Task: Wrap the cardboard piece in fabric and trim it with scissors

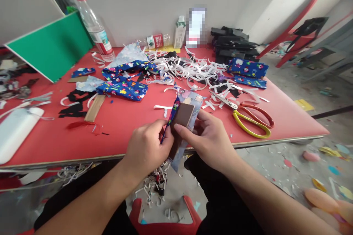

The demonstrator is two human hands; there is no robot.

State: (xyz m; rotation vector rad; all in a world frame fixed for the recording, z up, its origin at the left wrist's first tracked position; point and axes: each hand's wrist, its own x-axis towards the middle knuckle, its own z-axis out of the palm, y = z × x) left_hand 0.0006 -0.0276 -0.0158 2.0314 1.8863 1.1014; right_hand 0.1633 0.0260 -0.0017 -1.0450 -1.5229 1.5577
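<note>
A small brown board (184, 115) lies between my hands at the table's front edge, over a piece of pale blue, printed sheet (193, 97). Along the board's left side stands a narrow folded edge of dark blue patterned fabric (174, 111). My left hand (150, 139) pinches that fabric edge between thumb and fingers. With the thumb on top of the board and the fingers behind the pale sheet, my right hand (211, 137) grips the board. Nearest on the right lie scissors (237, 108) with one orange and one yellow handle, blades pointing up-left.
White and black scraps (190, 68) heap along the table's middle. Dark blue patterned fabric pieces (124, 88) lie left, with another folded stack (248, 69) right. A large bottle (96, 33), a green board (55, 47), a carton (179, 33) and stacked black pieces (233, 44) stand behind.
</note>
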